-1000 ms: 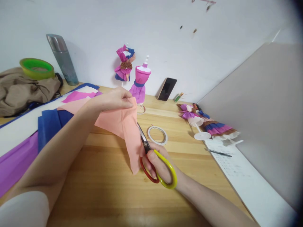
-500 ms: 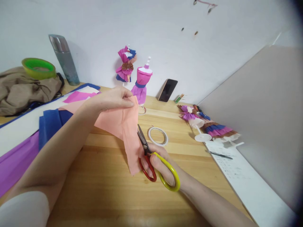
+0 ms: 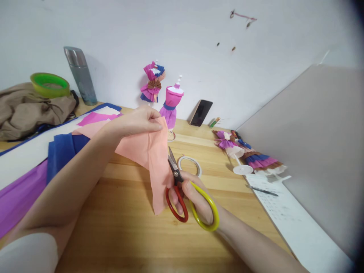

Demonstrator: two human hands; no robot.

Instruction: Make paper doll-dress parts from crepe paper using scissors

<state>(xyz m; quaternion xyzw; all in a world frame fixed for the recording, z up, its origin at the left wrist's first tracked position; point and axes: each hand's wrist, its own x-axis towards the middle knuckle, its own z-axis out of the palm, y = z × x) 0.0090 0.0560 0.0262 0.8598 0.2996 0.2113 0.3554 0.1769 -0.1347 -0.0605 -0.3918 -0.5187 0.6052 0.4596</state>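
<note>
Between its thumb and fingers, my left hand (image 3: 146, 121) pinches the top corner of a peach crepe paper sheet (image 3: 159, 163), which hangs down above the table. My right hand (image 3: 196, 193) is closed around scissors (image 3: 176, 176) with one red and one yellow handle loop. The scissors point up and away, their blades slightly parted at the right edge of the peach paper. Some right-hand fingers are partly hidden behind the handles and near the paper's edge. Just beyond the blades, a white tape roll (image 3: 189, 158) lies on the table.
Two small dressed mannequins (image 3: 153, 85) (image 3: 172, 100), a phone (image 3: 201, 113) and a bottle (image 3: 81, 76) stand by the wall. Blue paper (image 3: 61, 151) and purple paper (image 3: 25, 193) lie left. At right are ruffled dress pieces (image 3: 263, 161), a pen (image 3: 263, 190) and a written sheet (image 3: 287, 212).
The scissor blades have opened a little, and my right hand has tilted slightly. The view has shifted, so the wall items sit lower. My left hand keeps its hold on the peach paper.
</note>
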